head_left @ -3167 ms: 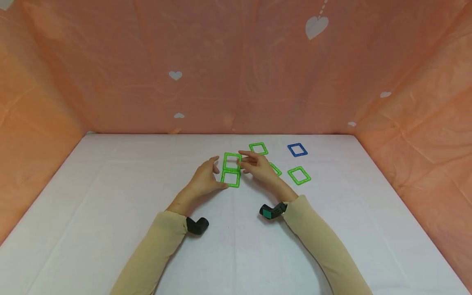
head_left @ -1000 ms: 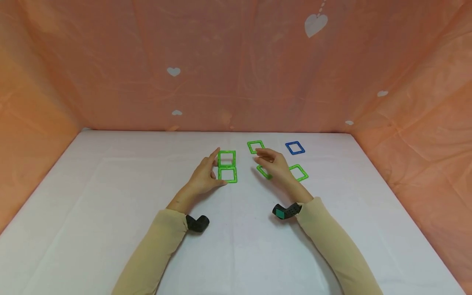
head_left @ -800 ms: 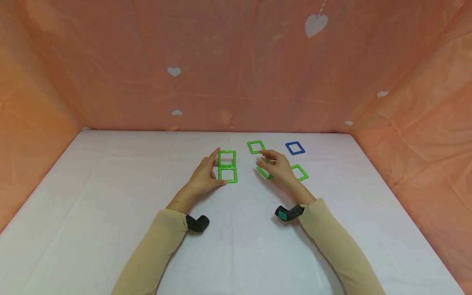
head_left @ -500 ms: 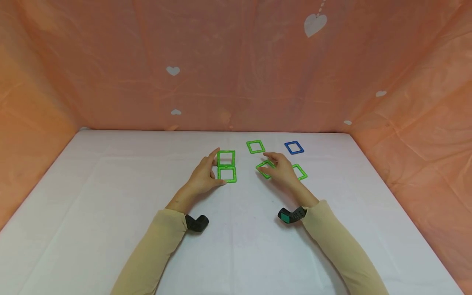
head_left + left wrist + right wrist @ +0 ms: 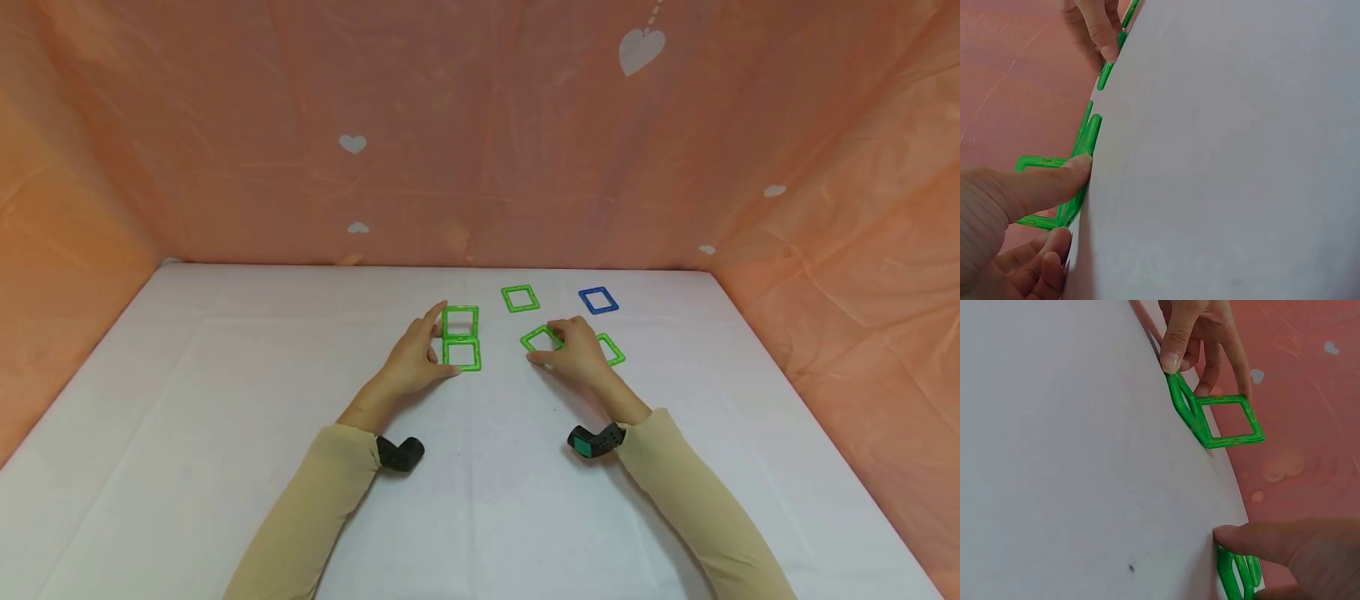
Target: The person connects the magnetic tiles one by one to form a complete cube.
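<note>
My left hand holds a joined pair of green square magnetic tiles, thumb at the near edge and index finger at the far one. One tile lies flat on the table; the other tile stands up from its far edge, as the right wrist view shows. To the right, my right hand pinches a loose green magnetic tile that lies on the table, its thumb on the near side and fingers on the far side. The hand covers that tile's right corner.
Another green tile lies partly hidden behind my right hand. Farther back are a green tile and a blue tile. A white cloth covers the table, and an orange curtain hangs behind it.
My right hand has left the joined tiles, moved right, lowered, and brought its fingers together on the loose green tile. My left hand keeps its hold on the joined pair.
</note>
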Tool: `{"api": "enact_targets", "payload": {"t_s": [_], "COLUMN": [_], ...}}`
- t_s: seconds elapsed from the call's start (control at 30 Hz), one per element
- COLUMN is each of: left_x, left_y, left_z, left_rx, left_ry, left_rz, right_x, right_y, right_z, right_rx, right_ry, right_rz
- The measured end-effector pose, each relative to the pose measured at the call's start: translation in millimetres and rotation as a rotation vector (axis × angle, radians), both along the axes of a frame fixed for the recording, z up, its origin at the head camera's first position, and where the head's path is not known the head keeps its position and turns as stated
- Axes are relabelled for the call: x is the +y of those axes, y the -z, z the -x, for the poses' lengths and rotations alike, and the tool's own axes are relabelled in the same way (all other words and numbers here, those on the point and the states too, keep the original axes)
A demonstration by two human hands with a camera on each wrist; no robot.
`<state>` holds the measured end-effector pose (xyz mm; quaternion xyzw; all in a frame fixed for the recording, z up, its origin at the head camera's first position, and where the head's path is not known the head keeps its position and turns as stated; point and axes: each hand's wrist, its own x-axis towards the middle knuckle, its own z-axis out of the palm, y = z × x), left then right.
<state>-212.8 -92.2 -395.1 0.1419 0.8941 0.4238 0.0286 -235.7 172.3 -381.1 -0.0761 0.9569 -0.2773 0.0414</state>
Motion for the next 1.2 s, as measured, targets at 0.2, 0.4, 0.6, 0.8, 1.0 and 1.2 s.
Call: {"api": "enact_targets", "payload": {"t_s": [0.2,0.4,0.6,0.8,1.0,1.2], "left_x": [0,1,1,0,0,1], "left_y": [-0.5,-0.8,-0.6,-0.9,0.4,0.3], "left_z": [0.1,0.0,-0.1,0.3,1.1,0.6], "left_rx": [-0.006,-0.014,-0.021,-0.021,-0.012,-0.018], "left_ry": [-0.004,-0.009,-0.009,-0.010,-0.005,-0.007], "left_rz": [0.009,0.005,0.015,0.012,0.010,0.010], "right_x": [0,-1,-2,-7,-15,-22], "right_y": [-1.2,-1.7,0.0,1.5,-0.2,0.7], "right_z": [0.4,2.3,6.9,9.0,8.8,9.0], "right_rx": [0.006,-0.006,-0.002,0.003,0.012,0.038], "right_ry": [0.003,0.008,-0.013,-0.036,-0.057,-0.093], "right_rz": [0.005,0.011,0.076,0.167,0.259,0.332]}}
